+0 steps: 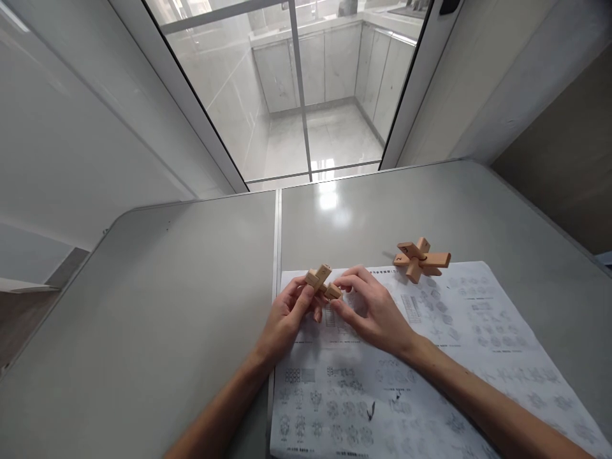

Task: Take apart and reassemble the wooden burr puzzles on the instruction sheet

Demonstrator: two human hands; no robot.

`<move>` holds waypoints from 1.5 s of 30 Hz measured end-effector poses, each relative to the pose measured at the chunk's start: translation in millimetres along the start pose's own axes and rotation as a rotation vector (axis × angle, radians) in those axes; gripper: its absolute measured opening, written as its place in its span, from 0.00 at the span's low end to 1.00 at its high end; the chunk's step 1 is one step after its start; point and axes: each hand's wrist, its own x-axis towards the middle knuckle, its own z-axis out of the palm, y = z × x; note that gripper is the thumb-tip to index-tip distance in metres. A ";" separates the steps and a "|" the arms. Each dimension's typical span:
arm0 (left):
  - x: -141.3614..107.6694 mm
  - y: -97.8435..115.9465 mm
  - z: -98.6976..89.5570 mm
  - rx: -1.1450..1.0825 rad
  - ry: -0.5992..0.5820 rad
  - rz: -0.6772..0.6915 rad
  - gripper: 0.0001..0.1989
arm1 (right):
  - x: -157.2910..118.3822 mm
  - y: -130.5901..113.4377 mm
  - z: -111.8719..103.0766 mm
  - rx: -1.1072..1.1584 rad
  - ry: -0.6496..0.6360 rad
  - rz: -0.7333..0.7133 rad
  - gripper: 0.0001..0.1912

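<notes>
Small light wooden puzzle pieces (323,274), crossed together, are held up over the top left of a printed sheet (344,395). My left hand (285,317) is closed on them, with its thumb on the near side. On their right, my right hand (375,313) has its thumb and fingertips closed around the end of a wooden piece (333,291). How the pieces lock together is partly hidden by the fingers.
A darker assembled wooden puzzle (421,259), star-shaped, sits at the sheet's top edge, right of my hands. The grey table (201,287) has a metal seam (278,229) running along it. Beyond its far edge is a glass door (306,95).
</notes>
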 end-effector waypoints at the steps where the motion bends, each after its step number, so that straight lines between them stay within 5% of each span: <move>1: -0.2 0.6 0.3 0.024 -0.008 0.003 0.17 | 0.2 -0.3 -0.4 0.014 -0.008 0.000 0.07; 18: -3.1 6.0 -3.7 -0.122 -0.267 -0.055 0.23 | 2.5 -3.7 -4.7 0.133 -0.107 0.002 0.08; 25: -5.1 -1.7 -7.4 -0.261 -0.290 -0.081 0.40 | 1.6 -4.2 -3.0 0.085 -0.098 -0.022 0.09; 30: -8.5 -0.4 -2.3 -0.042 -0.204 0.021 0.46 | 2.1 -5.9 -3.6 0.059 -0.063 -0.028 0.07; 37: -16.0 -1.2 5.5 0.202 -0.034 0.138 0.40 | 1.7 -4.7 -2.6 0.015 -0.018 -0.017 0.08; 45: -19.3 -6.9 2.6 0.509 -0.051 0.340 0.31 | 3.1 3.6 -1.7 -0.039 0.111 0.126 0.12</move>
